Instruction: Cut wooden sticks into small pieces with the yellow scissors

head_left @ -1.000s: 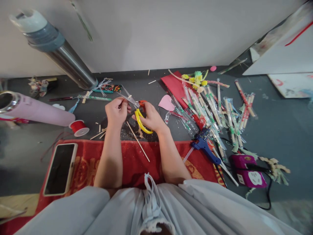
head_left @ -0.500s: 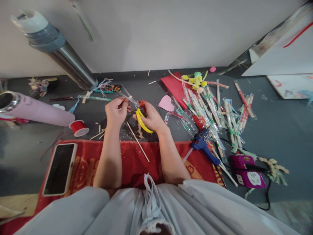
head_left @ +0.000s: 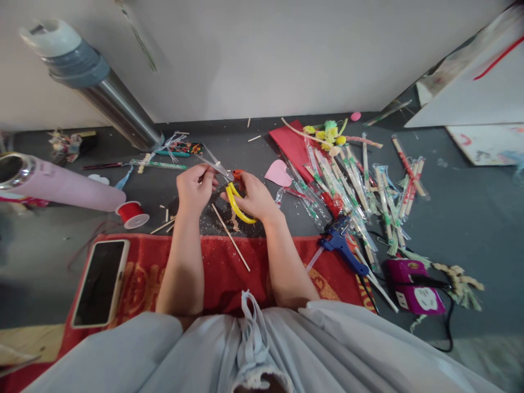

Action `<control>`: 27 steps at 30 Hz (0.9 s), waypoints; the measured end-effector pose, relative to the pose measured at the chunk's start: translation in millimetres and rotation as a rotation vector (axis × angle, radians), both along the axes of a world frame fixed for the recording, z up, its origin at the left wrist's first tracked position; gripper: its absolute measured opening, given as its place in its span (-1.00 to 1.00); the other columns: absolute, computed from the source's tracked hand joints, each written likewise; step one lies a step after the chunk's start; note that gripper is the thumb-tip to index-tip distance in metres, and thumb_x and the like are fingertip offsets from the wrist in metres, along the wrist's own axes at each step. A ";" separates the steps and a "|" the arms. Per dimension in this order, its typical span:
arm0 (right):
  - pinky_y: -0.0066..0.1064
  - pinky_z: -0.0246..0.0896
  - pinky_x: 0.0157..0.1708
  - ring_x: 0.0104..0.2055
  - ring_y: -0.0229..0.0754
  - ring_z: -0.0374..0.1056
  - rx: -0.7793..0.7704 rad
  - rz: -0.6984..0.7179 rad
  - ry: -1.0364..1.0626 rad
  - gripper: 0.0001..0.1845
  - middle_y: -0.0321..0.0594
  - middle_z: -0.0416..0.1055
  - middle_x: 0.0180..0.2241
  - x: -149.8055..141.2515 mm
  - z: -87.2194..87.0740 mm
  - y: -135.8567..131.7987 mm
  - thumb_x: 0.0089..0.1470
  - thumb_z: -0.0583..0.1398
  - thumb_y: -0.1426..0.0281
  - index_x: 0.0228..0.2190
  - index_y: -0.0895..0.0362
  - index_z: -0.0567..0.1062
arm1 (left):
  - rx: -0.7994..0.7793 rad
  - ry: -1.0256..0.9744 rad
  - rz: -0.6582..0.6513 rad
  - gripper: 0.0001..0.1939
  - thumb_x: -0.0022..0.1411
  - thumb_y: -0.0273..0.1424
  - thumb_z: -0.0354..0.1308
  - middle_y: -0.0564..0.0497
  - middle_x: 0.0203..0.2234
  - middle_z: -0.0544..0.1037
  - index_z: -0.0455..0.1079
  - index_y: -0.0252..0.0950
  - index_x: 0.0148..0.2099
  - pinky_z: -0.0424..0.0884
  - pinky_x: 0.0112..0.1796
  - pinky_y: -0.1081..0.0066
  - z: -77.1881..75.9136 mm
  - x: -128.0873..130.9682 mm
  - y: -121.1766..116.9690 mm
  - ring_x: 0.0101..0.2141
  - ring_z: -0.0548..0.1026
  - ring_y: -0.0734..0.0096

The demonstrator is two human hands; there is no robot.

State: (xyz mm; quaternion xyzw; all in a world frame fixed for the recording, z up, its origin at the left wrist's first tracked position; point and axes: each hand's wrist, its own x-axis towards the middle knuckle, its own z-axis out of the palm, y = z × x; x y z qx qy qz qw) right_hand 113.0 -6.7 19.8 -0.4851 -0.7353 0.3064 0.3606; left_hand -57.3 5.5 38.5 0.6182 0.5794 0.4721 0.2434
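My right hand [head_left: 256, 197] is closed round the yellow handles of a pair of scissors [head_left: 236, 203], whose blades are parted and point up and to the left. Against the blades lies a pale bit of thin wooden stick [head_left: 218, 163]. The fingers of my left hand [head_left: 194, 188] are pinched together at the end of this stick, mostly covering it. Below the hands, a longer thin wooden stick [head_left: 231, 238] lies slantwise, partly over the red towel [head_left: 229, 284]. Crumbs and shavings are scattered around it.
To the right are several wrapped sticks [head_left: 339, 188], a blue glue gun [head_left: 344, 248] and a purple power block [head_left: 414, 286]. A pink heart [head_left: 279, 173] lies near my right hand. At left are a red thread spool [head_left: 131, 214], a pink bottle [head_left: 69, 183], a steel flask [head_left: 118, 103] and a phone [head_left: 99, 284].
The scissor handles have drawn slightly closer together in my right hand. My left hand has stayed almost in place.
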 end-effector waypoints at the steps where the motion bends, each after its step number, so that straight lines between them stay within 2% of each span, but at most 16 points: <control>1: -0.15 0.32 -0.03 -0.06 0.00 0.42 0.004 0.000 -0.001 -0.36 -0.01 0.49 -0.17 0.0 0.0 -0.1 0.00 0.23 -0.07 -0.11 0.19 0.39 | -0.006 0.004 -0.004 -0.69 0.26 -0.18 0.11 0.08 -0.66 0.41 0.45 -0.31 -0.38 0.29 -0.57 0.55 0.9 -0.2 -0.3 -0.64 0.36 0.56; 5: -0.17 0.33 -0.04 -0.08 -0.01 0.43 0.021 -0.016 -0.035 -0.43 -0.03 0.49 -0.20 -1.2 -0.7 0.4 0.03 0.22 -0.04 -0.15 0.18 0.41 | -0.024 0.015 -0.008 -0.71 0.27 -0.22 0.11 0.11 -0.68 0.39 0.43 -0.31 -0.40 0.23 -0.62 0.58 3.6 -1.2 -1.5 -0.68 0.31 0.61; 9: -0.17 0.35 -0.12 -0.19 -0.02 0.44 0.004 -0.052 -0.106 -0.51 -0.08 0.50 -0.28 -2.8 0.5 0.8 0.06 0.22 0.03 -0.16 0.16 0.43 | -0.037 0.008 0.013 -0.72 0.26 -0.23 0.11 0.12 -0.69 0.38 0.43 -0.30 -0.40 0.23 -0.61 0.58 3.8 1.0 -1.8 -0.68 0.29 0.62; 12: -0.20 0.33 -0.14 -0.24 -0.05 0.42 -0.023 -0.077 -0.082 -0.53 -0.10 0.50 -0.31 -3.0 3.6 0.6 0.05 0.23 0.06 -0.16 0.17 0.45 | -0.015 -0.049 0.018 -0.67 0.27 -0.14 0.11 0.10 -0.65 0.42 0.45 -0.30 -0.33 0.31 -0.56 0.55 2.9 6.9 -0.3 -0.65 0.34 0.59; 14: -0.24 0.32 -0.18 -0.31 -0.10 0.39 -0.062 -0.112 -0.016 -0.54 -0.16 0.48 -0.36 -2.4 6.0 0.6 0.03 0.24 0.04 -0.21 0.15 0.46 | 0.010 -0.122 -0.006 -0.60 0.26 -0.04 0.09 0.05 -0.55 0.50 0.46 -0.30 -0.23 0.40 -0.47 0.52 1.4 12.1 1.3 -0.57 0.43 0.54; 16: -0.30 0.30 -0.27 -0.41 -0.17 0.33 -0.122 -0.147 0.079 -0.54 -0.25 0.43 -0.44 -1.2 7.5 0.9 0.02 0.22 -0.02 -0.30 0.13 0.45 | 0.012 -0.202 -0.081 -0.49 0.22 0.05 0.10 -0.03 -0.36 0.58 0.43 -0.29 -0.06 0.49 -0.30 0.45 -1.6 17.4 2.4 -0.38 0.54 0.45; 18: -0.36 0.26 -0.34 -0.46 -0.23 0.27 -0.174 -0.165 0.194 -0.53 -0.32 0.36 -0.50 0.2 7.6 1.6 0.05 0.16 -0.06 -0.38 0.12 0.42 | -0.015 -0.257 -0.214 -0.35 0.14 0.10 0.17 -0.13 -0.10 0.56 0.35 -0.25 0.10 0.50 -0.10 0.32 -6.5 22.3 2.6 -0.11 0.56 0.29; 21: -0.39 0.24 -0.34 -0.44 -0.25 0.27 -0.215 -0.162 0.342 -0.51 -0.33 0.35 -0.49 1.7 4.7 3.6 0.10 0.11 -0.07 -0.39 0.12 0.40 | -0.072 -0.266 -0.433 -0.09 -0.02 0.15 0.27 -0.24 0.22 0.31 0.19 -0.20 0.27 0.37 0.12 0.11 -16.3 29.0 0.6 0.21 0.32 0.02; 24: -0.38 0.29 -0.29 -0.39 -0.24 0.32 -0.245 -0.144 0.401 -0.52 -0.31 0.39 -0.44 2.4 1.0 5.4 0.11 0.11 -0.06 -0.33 0.13 0.43 | -0.127 -0.221 -0.567 0.16 -0.17 0.19 0.33 -0.30 0.32 0.11 0.03 -0.24 0.36 0.18 0.25 -0.04 -25.2 35.5 -1.9 0.32 0.11 -0.15; 27: -0.37 0.32 -0.27 -0.36 -0.23 0.36 -0.269 -0.106 0.415 -0.52 -0.30 0.41 -0.42 2.9 0.4 5.1 0.14 0.09 -0.05 -0.29 0.12 0.45 | -0.142 -0.168 -0.597 0.26 -0.24 0.21 0.35 -0.28 0.35 0.02 -0.07 -0.22 0.39 0.03 0.30 -0.09 -28.3 40.8 -3.3 0.34 0.02 -0.20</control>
